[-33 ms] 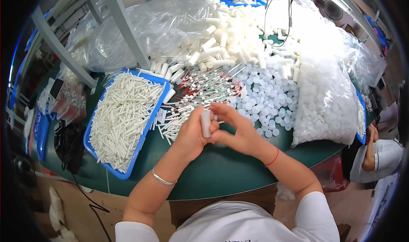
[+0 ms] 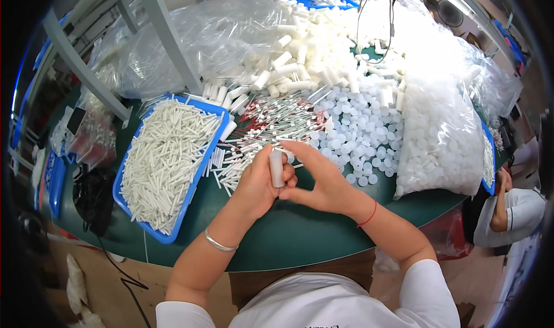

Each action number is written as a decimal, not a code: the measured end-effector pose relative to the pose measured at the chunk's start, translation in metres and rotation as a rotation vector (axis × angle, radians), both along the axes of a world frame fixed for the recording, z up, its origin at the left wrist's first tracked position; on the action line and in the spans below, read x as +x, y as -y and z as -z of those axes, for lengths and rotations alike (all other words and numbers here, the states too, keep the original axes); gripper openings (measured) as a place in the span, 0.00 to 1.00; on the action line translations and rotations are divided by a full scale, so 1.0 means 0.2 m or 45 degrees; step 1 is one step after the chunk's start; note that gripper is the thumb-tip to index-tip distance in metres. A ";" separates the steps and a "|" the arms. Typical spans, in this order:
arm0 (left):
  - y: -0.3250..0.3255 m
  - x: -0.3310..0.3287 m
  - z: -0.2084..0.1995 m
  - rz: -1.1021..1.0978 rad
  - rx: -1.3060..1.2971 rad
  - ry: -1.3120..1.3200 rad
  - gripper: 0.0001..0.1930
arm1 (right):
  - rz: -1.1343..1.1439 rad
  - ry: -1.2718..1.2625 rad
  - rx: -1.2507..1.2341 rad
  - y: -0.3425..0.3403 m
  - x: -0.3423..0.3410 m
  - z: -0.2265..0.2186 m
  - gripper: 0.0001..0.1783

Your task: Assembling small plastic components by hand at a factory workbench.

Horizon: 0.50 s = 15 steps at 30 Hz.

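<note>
So my left hand [image 2: 257,183] has its fingers curled around a smooth, matte white cylinder [image 2: 276,169], gripping it above the near part of the smooth green tabletop [image 2: 323,235]. It's a plain round tube shape, and its long axis runs pretty much straight away from my body, far end leaning a hair left; can't tell how steeply it tips up. My right hand [image 2: 326,183] is just beside it, thumb and index spread in a loose C with nothing gripped; can't tell if the thumb tip touches. Past my hands there's a tangle of thin, stiff red-and-white pieces [image 2: 283,117], frosty translucent discs [image 2: 358,131] to their right, and chunky off-white cylinders [image 2: 288,74] behind. Off left, slim white sticks [image 2: 167,155] fill a blue plastic tray [image 2: 220,126].
</note>
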State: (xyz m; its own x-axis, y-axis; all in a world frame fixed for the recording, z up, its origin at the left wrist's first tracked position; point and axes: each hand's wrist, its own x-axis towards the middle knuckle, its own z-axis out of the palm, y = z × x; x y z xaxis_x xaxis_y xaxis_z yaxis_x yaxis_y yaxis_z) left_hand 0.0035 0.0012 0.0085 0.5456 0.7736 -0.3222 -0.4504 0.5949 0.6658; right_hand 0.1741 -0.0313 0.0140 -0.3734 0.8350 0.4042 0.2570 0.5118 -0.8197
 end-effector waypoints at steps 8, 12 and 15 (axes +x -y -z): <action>0.07 -0.01 0.04 0.228 -0.029 0.241 0.25 | 0.078 0.470 0.464 0.08 -0.03 -0.11 0.40; 0.13 0.06 0.01 0.356 -0.051 0.231 0.26 | 0.078 0.499 0.282 0.17 0.05 -0.13 0.38; 0.14 0.08 0.00 0.334 0.341 -0.360 0.22 | 0.235 0.481 0.311 0.34 0.20 -0.17 0.37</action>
